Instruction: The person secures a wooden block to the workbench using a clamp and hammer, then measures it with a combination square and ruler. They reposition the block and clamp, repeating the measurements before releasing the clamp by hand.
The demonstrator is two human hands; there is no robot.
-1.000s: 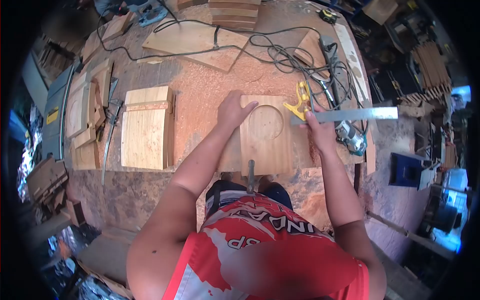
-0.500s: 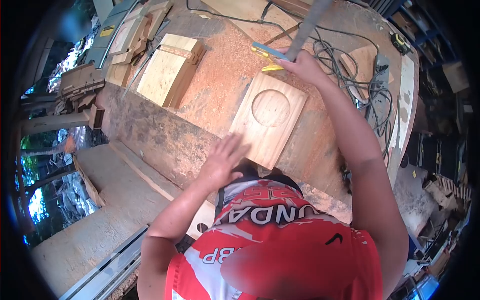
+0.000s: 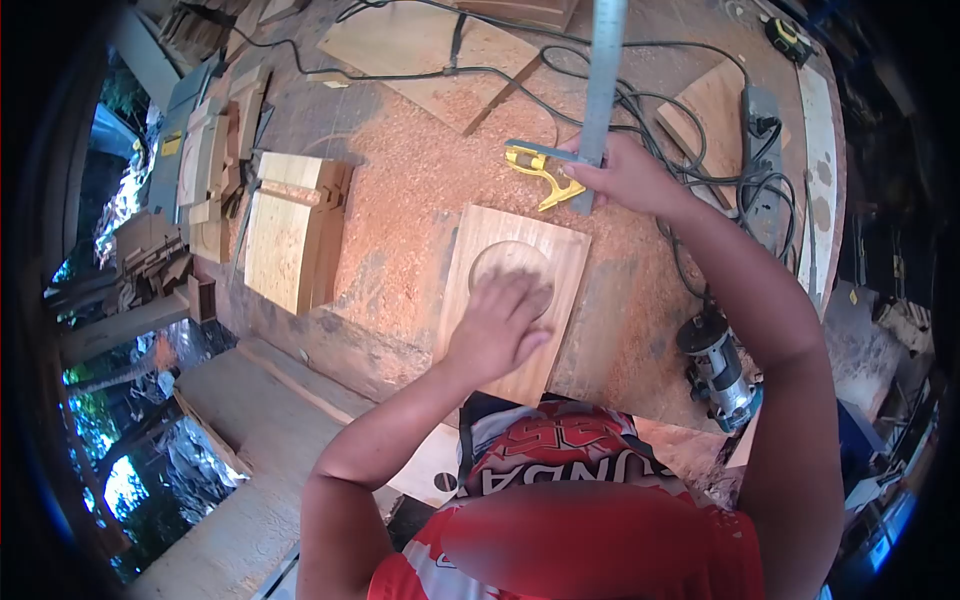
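A rectangular wooden board with a shallow round recess lies on the dusty workbench in front of me. My left hand rests over the recess and the middle of the board, fingers stretched out and slightly blurred; it hides part of the circle. In my right hand, beyond the board's far right corner, is a combination square with a long steel blade and a yellow head. The blade points away from me, and the head sits left of my fingers.
Stacked wood blocks stand to the left amid sawdust. Black cables run to a power strip at right. A router sits near my right arm. A tape measure lies at the far right.
My left hand has moved from the board's near left edge onto its recess. The combination square is still in my right hand, its blade now more upright in view. The camera view has shifted.
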